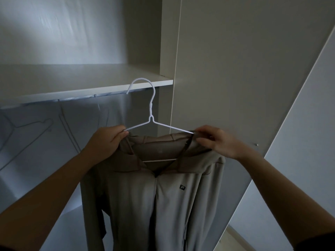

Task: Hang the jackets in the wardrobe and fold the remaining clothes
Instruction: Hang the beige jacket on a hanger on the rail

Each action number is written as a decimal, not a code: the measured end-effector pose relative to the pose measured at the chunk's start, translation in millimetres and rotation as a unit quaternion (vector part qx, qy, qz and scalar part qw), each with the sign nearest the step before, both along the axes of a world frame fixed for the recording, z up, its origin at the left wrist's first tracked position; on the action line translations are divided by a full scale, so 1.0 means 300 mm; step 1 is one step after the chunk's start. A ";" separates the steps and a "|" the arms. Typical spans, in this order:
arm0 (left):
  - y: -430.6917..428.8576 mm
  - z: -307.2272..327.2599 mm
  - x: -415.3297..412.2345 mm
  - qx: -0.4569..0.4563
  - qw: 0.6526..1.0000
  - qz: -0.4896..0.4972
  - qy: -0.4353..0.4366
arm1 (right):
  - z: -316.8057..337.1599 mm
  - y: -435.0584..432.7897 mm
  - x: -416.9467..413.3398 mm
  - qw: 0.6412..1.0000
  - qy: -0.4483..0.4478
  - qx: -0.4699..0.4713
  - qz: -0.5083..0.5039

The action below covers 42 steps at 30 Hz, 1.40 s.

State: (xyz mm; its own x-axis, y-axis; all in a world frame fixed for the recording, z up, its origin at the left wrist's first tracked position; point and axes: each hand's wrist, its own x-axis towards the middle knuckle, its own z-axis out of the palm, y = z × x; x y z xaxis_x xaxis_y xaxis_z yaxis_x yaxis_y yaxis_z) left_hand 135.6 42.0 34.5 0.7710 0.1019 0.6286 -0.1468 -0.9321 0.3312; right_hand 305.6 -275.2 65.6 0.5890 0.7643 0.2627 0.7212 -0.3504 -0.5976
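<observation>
A beige zip jacket [154, 196] with a small dark chest logo hangs on a white wire hanger [151, 113] in front of the open wardrobe. My left hand [105, 142] grips the jacket's left shoulder and the hanger arm there. My right hand [215, 140] pinches the right shoulder and the hanger's other arm. The hanger's hook points up and left, level with the front edge of the wardrobe shelf [87, 93]. No rail shows clearly under that shelf.
Faint shadows or outlines of empty hangers [36, 124] show on the wardrobe's back wall at left. A cream side panel [235, 69] rises right of the shelf. An open wardrobe door [299, 160] slants at the far right.
</observation>
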 end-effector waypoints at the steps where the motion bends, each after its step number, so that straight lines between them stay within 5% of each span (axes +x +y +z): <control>1: -0.010 0.002 0.021 0.008 1.000 0.000 0.005 | 0.018 0.029 -0.001 0.999 -0.010 -0.020 0.027; 6: -0.054 -0.039 0.150 0.009 0.999 0.010 0.051 | 0.045 0.181 0.008 0.992 0.064 -0.057 0.095; 18: 0.100 -0.290 0.474 -0.088 0.975 0.081 0.189 | -0.217 0.480 0.170 0.974 0.222 -0.026 -0.042; 32: 0.548 -0.461 0.721 -0.127 0.967 0.165 0.146 | -0.329 0.986 0.370 0.946 0.312 0.018 -0.083; 42: 0.700 -0.368 0.914 -0.104 0.979 0.157 0.078 | -0.310 1.235 0.545 0.962 0.231 0.089 -0.112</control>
State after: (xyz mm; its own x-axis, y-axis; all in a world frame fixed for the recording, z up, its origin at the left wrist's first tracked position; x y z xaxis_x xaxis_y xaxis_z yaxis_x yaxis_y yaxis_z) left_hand 409.9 252.1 -75.9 0.7666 0.4620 0.4460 0.2031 -0.8333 0.5141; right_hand 469.2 95.3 -27.4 0.8194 0.5713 0.0477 0.2819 -0.3291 -0.9013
